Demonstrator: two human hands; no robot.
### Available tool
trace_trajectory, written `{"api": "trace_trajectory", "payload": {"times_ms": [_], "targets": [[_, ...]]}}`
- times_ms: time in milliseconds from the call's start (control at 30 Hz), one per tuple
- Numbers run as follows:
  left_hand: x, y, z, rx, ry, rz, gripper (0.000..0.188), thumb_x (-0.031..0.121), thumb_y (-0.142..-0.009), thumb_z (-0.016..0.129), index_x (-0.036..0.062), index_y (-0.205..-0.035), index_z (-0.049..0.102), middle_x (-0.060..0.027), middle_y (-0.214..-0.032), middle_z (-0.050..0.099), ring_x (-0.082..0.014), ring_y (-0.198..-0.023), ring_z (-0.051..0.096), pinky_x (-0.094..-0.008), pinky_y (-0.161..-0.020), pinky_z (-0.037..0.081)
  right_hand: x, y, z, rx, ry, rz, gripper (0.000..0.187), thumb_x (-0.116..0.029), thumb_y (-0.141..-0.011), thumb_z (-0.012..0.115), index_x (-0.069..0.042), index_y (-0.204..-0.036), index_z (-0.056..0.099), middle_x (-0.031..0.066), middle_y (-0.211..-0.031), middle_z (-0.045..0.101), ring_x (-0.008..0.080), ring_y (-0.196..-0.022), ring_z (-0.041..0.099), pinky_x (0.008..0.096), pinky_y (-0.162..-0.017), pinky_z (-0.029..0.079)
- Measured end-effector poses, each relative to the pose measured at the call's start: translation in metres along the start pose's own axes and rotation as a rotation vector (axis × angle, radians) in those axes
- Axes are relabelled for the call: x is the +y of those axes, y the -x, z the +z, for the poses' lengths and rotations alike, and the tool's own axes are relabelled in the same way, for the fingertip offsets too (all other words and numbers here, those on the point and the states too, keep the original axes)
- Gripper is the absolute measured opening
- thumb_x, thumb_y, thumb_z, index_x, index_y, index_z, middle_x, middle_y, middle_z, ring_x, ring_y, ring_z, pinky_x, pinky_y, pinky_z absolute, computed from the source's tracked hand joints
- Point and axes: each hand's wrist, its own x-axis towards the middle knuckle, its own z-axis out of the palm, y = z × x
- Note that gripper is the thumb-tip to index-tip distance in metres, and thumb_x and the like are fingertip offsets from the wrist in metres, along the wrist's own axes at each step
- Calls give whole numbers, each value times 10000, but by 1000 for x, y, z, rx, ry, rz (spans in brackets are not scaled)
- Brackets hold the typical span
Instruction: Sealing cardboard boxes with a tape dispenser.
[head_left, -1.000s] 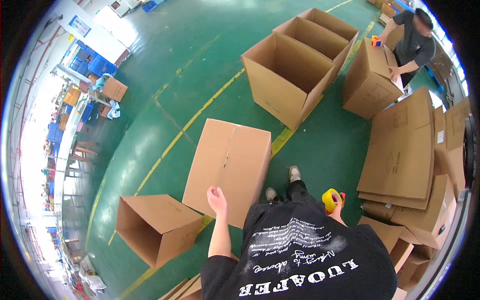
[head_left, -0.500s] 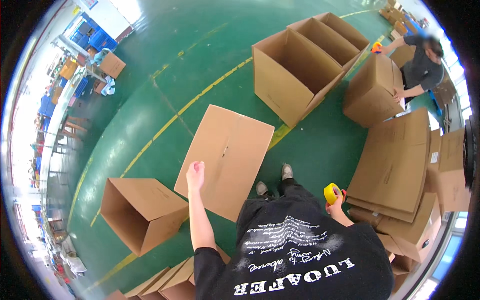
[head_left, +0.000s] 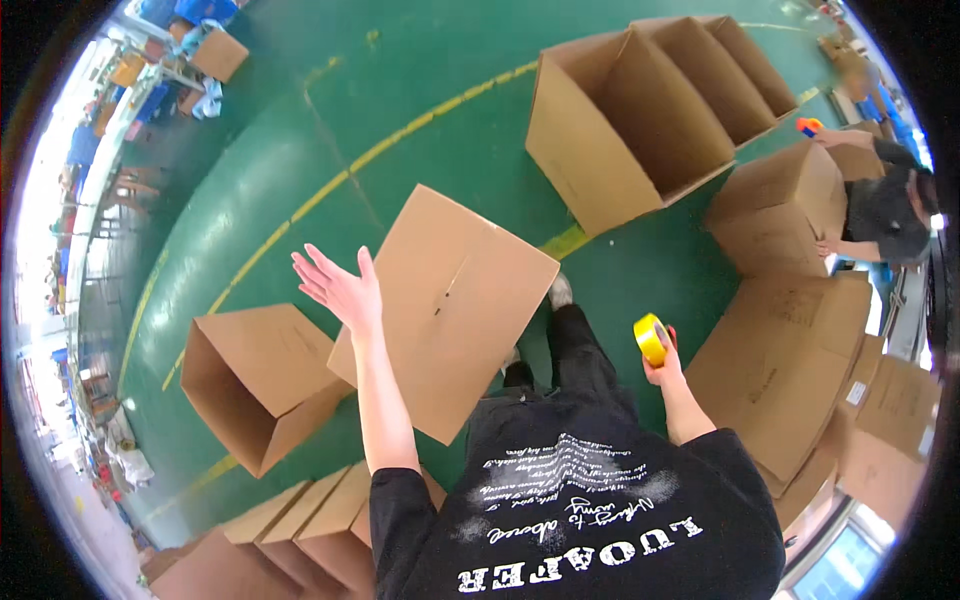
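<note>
Hovering open-fingered, left hand (head_left: pixel 335 288) just beside the sealed brown cardboard box (head_left: pixel 445 305) standing on the green floor (head_left: pixel 420 110); right hand (head_left: pixel 663 352) gripping a yellow tape roll (head_left: pixel 650 338). Unsteadied, box possibly tipping onto the open carton (head_left: pixel 255 380) at left.

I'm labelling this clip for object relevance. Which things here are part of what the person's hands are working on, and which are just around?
In hand:
- left hand, open, at the closed cardboard box
- right hand gripping a yellow tape roll

Just around:
- open box lying on its side
- row of open boxes
- flattened cartons
- co-worker
</note>
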Motion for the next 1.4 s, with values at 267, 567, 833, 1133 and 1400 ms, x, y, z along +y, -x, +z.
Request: {"api": "trace_trajectory", "payload": {"times_ms": [267,567,833,1133,1400], "targets": [[115,91,137,-75,127,623,1011,599,-869,545,-76,-1495,129,-263,-1572,132,-427,-1467,79,-591,-1161,56,-12,0,138,-255,197,110,446,-174,-861,626,-97,-1288,524,55,-1205,628,206,-1068,631,345,-900,540],[115,156,194,-780,51,441,1027,689,-820,517,-121,-1416,310,-302,-1528,226,-430,-1455,142,-591,-1157,114,-54,14,189,-191,533,107,505,-157,-848,646,-89,-1318,472,71,-1163,627,219,-1049,630,378,-929,516],[132,162,185,-517,235,178,869,505,-819,682,-67,-1394,370,-248,-1508,317,-399,-1412,296,-554,-1136,248,-76,-6,229,-358,688,-26,425,-164,-850,653,-89,-1240,502,48,-1049,648,200,-976,648,355,-890,528],[70,216,77,-475,542,213,223,240,-839,677,53,-961,672,-88,-1073,662,-290,-976,641,-417,-849,508,-61,26,201,-371,769,-380,426,-115,-788,664,-89,-1197,550,12,-1004,618,146,-880,612,290,-756,501],[46,225,-16,-333,631,-87,143,195,-885,634,61,-905,681,-105,-939,688,-289,-846,664,-367,-756,526,-19,138,163,-742,874,-1145,344,5,-719,688,-25,-1036,559,19,-923,577,122,-836,538,263,-774,445]]}}
